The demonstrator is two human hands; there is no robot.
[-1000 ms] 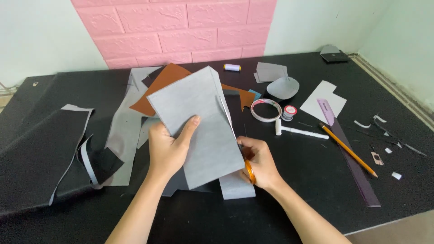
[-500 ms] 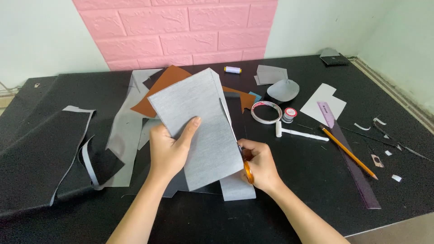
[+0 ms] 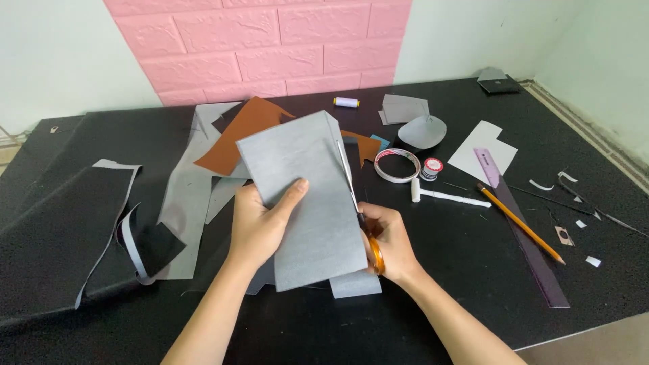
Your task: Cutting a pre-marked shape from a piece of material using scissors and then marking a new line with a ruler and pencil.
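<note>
The left hand [image 3: 260, 220] pinches a big grey sheet [image 3: 304, 196] over the middle of the black tabletop [image 3: 473, 284]. The right hand [image 3: 389, 240] squeezes orange scissors [image 3: 374, 253] at its right edge. The sheet looks light and bendy, so hold it near the cut.

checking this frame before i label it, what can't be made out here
Head view only:
- Scissors: the right hand and the grey sheet hide all but an orange handle and a sliver of blade.
- Left hand: its fingers lie behind the grey sheet; only the thumb shows in front.
- Small scraps at the table's right: too small to identify.
- Dark object at the far corner: too small to identify.
</note>
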